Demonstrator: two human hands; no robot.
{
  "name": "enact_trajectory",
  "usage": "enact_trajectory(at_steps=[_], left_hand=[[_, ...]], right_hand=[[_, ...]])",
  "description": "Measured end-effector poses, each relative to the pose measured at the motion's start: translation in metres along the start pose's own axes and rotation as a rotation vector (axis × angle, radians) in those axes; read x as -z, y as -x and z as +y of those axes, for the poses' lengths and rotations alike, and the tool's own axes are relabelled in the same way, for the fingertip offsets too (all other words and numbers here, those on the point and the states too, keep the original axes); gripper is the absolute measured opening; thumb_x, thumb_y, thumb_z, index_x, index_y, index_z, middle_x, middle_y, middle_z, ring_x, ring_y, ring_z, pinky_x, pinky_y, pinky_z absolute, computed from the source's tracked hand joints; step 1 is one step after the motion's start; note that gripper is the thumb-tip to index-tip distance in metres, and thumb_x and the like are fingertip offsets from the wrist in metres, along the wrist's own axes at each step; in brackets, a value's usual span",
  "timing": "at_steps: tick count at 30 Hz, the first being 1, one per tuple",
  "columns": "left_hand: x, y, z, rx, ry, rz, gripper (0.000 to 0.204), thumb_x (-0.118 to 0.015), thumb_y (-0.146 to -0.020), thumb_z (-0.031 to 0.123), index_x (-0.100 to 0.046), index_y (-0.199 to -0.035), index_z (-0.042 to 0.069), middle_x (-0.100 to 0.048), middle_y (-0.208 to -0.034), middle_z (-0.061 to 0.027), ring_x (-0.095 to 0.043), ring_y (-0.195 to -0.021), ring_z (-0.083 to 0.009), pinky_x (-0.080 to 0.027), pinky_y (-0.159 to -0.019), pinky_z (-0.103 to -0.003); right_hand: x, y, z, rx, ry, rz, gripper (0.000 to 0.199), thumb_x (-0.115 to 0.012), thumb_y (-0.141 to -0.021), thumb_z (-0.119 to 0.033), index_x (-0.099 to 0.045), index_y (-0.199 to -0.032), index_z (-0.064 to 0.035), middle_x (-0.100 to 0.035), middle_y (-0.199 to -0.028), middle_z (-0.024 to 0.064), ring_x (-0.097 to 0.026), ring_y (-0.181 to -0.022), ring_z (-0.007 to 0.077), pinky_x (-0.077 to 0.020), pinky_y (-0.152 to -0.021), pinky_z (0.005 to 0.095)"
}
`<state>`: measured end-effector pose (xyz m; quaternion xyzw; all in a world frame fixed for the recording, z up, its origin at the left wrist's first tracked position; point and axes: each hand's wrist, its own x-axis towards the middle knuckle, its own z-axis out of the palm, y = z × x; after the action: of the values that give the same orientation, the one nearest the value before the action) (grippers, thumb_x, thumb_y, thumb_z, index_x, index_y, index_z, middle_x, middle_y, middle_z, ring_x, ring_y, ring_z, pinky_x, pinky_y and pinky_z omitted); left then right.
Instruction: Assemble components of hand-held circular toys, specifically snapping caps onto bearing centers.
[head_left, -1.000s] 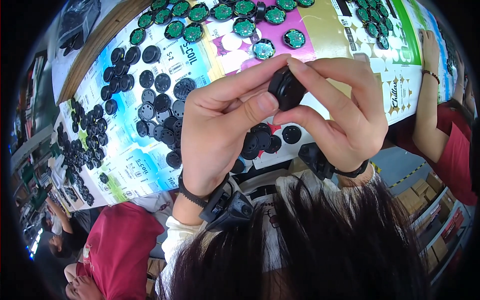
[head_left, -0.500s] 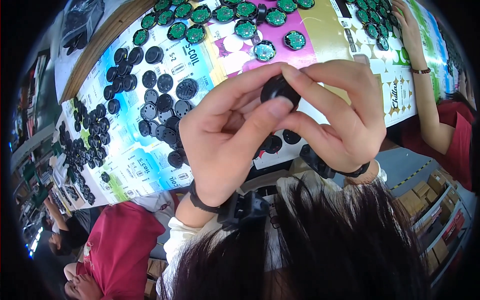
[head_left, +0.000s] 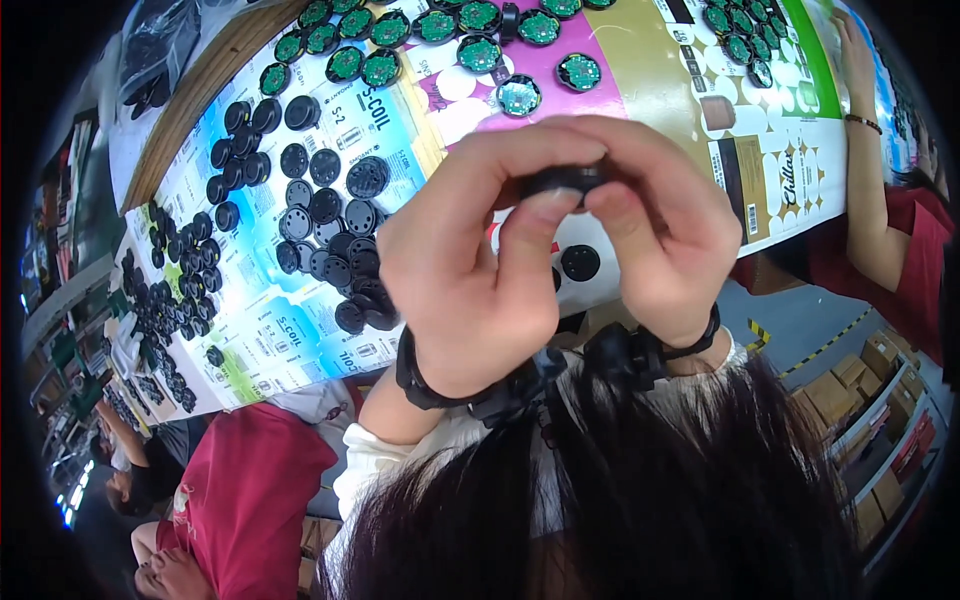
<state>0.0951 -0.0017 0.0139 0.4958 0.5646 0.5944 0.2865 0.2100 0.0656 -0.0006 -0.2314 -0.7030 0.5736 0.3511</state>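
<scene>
Between my two hands, above the table, is a round black plastic housing (head_left: 562, 181), tilted nearly edge-on. My left hand (head_left: 470, 250) pinches its left side, thumb on the near edge and fingers curled over the far edge. Closed on its right side is my right hand (head_left: 668, 225), thumb against the near edge. My fingers hide much of the part. To the left of my left hand lies a cluster of black perforated discs (head_left: 325, 205). Beneath my hands a black disc (head_left: 580, 262) rests on the table. Beyond them sit round housings with green circuit boards (head_left: 480, 55).
Printed cardboard sheets (head_left: 640, 60) cover the table. More black round parts (head_left: 185, 260) spread along the left, near a wooden edge strip (head_left: 165, 150). At the right, a co-worker's arm (head_left: 865, 150) reaches beside another group of green boards (head_left: 740, 30). Another person in red (head_left: 240, 480) sits at lower left.
Both hands have turned inward, tipping the black housing from its face toward edge-on. My right fingers now curl round its far side. The view has shifted slightly.
</scene>
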Motion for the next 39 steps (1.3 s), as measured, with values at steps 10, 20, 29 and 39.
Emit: enact_trajectory(at_steps=[10, 20, 29, 39], left_hand=[[0.035, -0.022, -0.045, -0.144, -0.961, -0.377, 0.039, -0.048, -0.063, -0.011, -0.054, -0.101, -0.001, -0.052, -0.105, -0.0133, -0.05, -0.096, -0.0283, -0.043, -0.079, -0.031], [0.053, -0.014, -0.04, -0.131, -1.203, -0.542, 0.052, -0.041, -0.066, -0.012, -0.038, -0.118, -0.003, -0.034, -0.126, -0.0173, -0.033, -0.118, -0.0301, -0.03, -0.095, -0.035], [0.05, -0.022, -0.043, -0.187, -1.331, -0.477, 0.041, -0.051, -0.073, 0.004, -0.044, -0.112, -0.002, -0.042, -0.117, -0.0176, -0.041, -0.109, -0.0292, -0.037, -0.087, -0.033], [0.001, -0.043, -0.062, -0.109, -1.075, -0.245, 0.025, -0.062, -0.069, 0.014, -0.052, -0.089, 0.002, -0.057, -0.082, -0.0114, -0.055, -0.073, -0.0288, -0.044, -0.062, -0.035]], right_hand=[[0.028, 0.035, 0.028, -0.079, 0.439, -0.34, 0.04, -0.064, -0.066, -0.007, -0.051, -0.104, -0.0053, -0.048, -0.098, 0.0063, -0.05, -0.09, 0.0223, -0.0405, -0.076, 0.03], [0.027, 0.046, 0.029, -0.027, 0.679, -0.447, 0.033, -0.064, -0.064, -0.01, -0.053, -0.095, -0.0057, -0.048, -0.092, 0.0088, -0.05, -0.083, 0.0271, -0.0426, -0.07, 0.0331], [0.028, 0.047, 0.038, 0.102, 0.689, -0.227, 0.022, -0.061, -0.067, -0.006, -0.056, -0.088, -0.0029, -0.053, -0.085, 0.0085, -0.053, -0.074, 0.0252, -0.0444, -0.063, 0.0315], [0.028, 0.051, 0.032, 0.127, 0.632, -0.385, 0.03, -0.067, -0.06, -0.009, -0.057, -0.089, -0.0035, -0.052, -0.085, 0.0075, -0.053, -0.072, 0.0241, -0.0437, -0.061, 0.03]])
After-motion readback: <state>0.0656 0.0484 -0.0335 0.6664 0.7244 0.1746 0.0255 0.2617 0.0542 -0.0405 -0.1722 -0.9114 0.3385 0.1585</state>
